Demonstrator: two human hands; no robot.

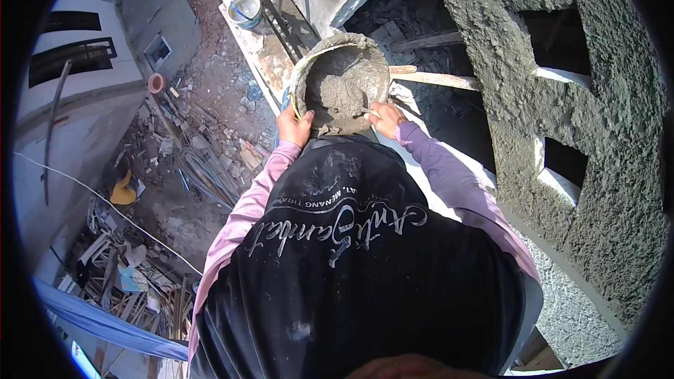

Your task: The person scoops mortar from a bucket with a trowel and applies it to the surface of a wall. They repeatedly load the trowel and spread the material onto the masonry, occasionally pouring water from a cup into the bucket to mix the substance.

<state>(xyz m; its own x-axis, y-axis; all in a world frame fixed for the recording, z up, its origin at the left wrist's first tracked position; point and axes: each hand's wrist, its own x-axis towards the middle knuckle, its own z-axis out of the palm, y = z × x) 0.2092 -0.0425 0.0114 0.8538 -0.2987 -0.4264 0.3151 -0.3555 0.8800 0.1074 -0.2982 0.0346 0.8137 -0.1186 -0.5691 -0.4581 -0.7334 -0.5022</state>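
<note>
In front of my chest a round bucket (301, 76), crusted with dried cement, tilts toward me. Wet grey mortar (340, 93) lies inside it. My left hand (295, 127) is closed on the bucket's near-left rim, thumb over the edge. At the near-right rim my right hand (386, 119) is closed in a fist around what looks like a trowel. Only a short piece of its shank shows by the fingers, and its blade is hidden in the mortar.
On the right rises a rough plastered wall (519, 98) with square openings. A plank scaffold (270, 63) bears a small pail (244, 11). Far below lie rubble, hoses (203, 174) and scrap wood (119, 274). A white cable (105, 200) crosses at left.
</note>
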